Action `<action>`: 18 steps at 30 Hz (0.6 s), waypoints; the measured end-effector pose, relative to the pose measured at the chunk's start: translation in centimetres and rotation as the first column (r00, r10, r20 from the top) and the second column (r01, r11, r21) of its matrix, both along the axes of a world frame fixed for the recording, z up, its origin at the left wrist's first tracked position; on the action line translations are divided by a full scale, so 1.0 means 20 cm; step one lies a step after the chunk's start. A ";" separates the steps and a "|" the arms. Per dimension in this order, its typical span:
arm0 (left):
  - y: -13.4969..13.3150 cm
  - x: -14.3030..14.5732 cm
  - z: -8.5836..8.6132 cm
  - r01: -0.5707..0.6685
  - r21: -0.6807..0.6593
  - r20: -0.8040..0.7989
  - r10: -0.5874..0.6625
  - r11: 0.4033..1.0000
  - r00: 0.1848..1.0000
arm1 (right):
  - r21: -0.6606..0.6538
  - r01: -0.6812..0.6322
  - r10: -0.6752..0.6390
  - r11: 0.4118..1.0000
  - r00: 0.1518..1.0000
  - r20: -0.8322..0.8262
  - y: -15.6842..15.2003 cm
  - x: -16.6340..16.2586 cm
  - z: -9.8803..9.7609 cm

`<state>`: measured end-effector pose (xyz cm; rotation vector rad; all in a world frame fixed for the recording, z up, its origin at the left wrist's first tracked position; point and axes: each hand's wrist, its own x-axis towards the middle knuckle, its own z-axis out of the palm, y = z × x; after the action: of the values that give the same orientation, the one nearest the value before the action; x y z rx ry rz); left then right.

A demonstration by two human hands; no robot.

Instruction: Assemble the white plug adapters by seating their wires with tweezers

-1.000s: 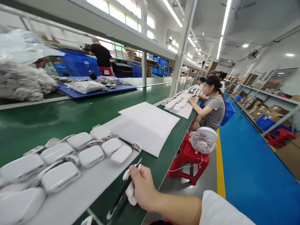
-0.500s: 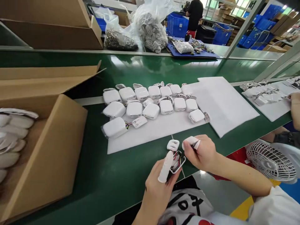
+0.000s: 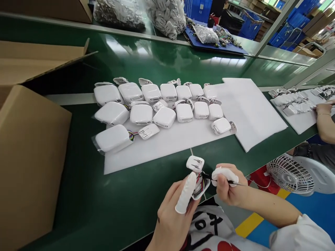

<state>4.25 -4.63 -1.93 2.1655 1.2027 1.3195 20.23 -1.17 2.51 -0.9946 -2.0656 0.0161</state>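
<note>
My left hand, with a white finger cot on one finger, is closed around an open white charger housing. Coloured wires show inside it. A white plug piece with two metal prongs sticks up at its far end. In my right hand, also wearing a finger cot, is a thin dark pointed tool that looks like tweezers. Its tip is at the wires by the housing's edge. Beyond my hands, several white chargers with plug pieces lie in rows on a white foam sheet.
A cardboard box stands at the left. Another white sheet lies to the right, and a co-worker's arm is at the far right. A white fan stands below the table edge. Bags of parts sit on the shelf behind.
My right hand has turned and shifted slightly right and down, and the tool's tip now reaches the wires in the housing. The view has tilted down; my left hand keeps its hold.
</note>
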 end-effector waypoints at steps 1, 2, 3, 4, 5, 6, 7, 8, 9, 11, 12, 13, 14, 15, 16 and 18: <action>0.00 0.00 0.00 -0.008 0.001 0.002 0.008 1.000 1.000 | -0.001 0.026 -0.026 1.000 1.000 0.008 0.00 0.00 0.02; 0.00 0.00 0.00 -0.016 0.003 0.004 0.016 1.000 1.000 | -0.003 0.053 -0.053 0.999 0.998 0.016 0.01 0.01 0.05; -0.01 0.00 -0.01 -0.023 0.003 0.004 0.023 1.000 1.000 | -0.011 0.075 -0.075 0.997 0.997 0.023 0.02 0.01 0.08; -0.01 0.00 -0.01 -0.028 -0.001 0.004 0.028 1.000 1.000 | -0.019 0.088 -0.088 0.996 0.996 0.024 0.04 0.01 0.11; -0.01 0.00 -0.01 -0.033 -0.009 0.002 0.033 0.999 0.999 | -0.027 0.077 -0.076 0.997 0.997 0.020 0.06 0.01 0.13; -0.01 0.00 -0.01 -0.040 -0.018 0.001 0.040 0.999 0.999 | -0.035 0.030 -0.030 0.999 1.000 0.011 0.08 0.00 0.15; -0.01 0.00 -0.01 -0.045 -0.027 0.002 0.045 0.999 0.999 | -0.042 -0.039 0.039 0.998 0.999 -0.001 0.10 0.00 0.15; -0.01 0.00 -0.01 -0.047 -0.035 0.002 0.047 0.998 0.999 | -0.049 -0.113 0.113 0.992 0.994 -0.008 0.12 -0.01 0.15; -0.01 0.00 -0.01 -0.046 -0.041 0.002 0.046 0.998 0.999 | -0.051 -0.175 0.175 0.983 0.985 -0.008 0.13 -0.01 0.14; -0.01 0.00 -0.01 -0.043 -0.036 0.003 0.044 0.998 0.999 | -0.052 -0.238 0.241 0.970 0.970 0.039 0.15 -0.02 0.11; -0.01 0.00 -0.01 -0.046 -0.027 0.003 0.046 0.999 0.999 | -0.050 -0.241 0.244 0.969 0.967 0.072 0.15 -0.02 0.09; -0.01 0.00 -0.01 -0.050 -0.020 0.003 0.050 0.999 0.999 | -0.048 -0.237 0.241 0.970 0.965 0.099 0.14 -0.02 0.07; -0.01 0.00 -0.01 -0.051 -0.018 0.004 0.051 0.999 0.999 | -0.051 -0.236 0.240 0.970 0.965 0.108 0.13 -0.02 0.05; -0.01 0.00 -0.01 -0.049 -0.021 0.005 0.049 0.999 0.999 | -0.056 -0.232 0.237 0.971 0.966 0.100 0.12 -0.01 0.03; -0.01 0.00 -0.01 -0.044 -0.030 0.007 0.044 0.999 0.999 | -0.063 -0.225 0.230 0.972 0.970 0.078 0.11 -0.01 0.02; -0.01 0.00 -0.01 -0.031 -0.033 0.015 0.032 0.999 0.999 | -0.075 -0.193 0.195 0.978 0.981 0.014 0.08 0.00 0.00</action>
<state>4.33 -4.88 -2.15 2.1179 1.2486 1.3182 20.20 0.51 2.50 -0.8357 -2.1878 0.1843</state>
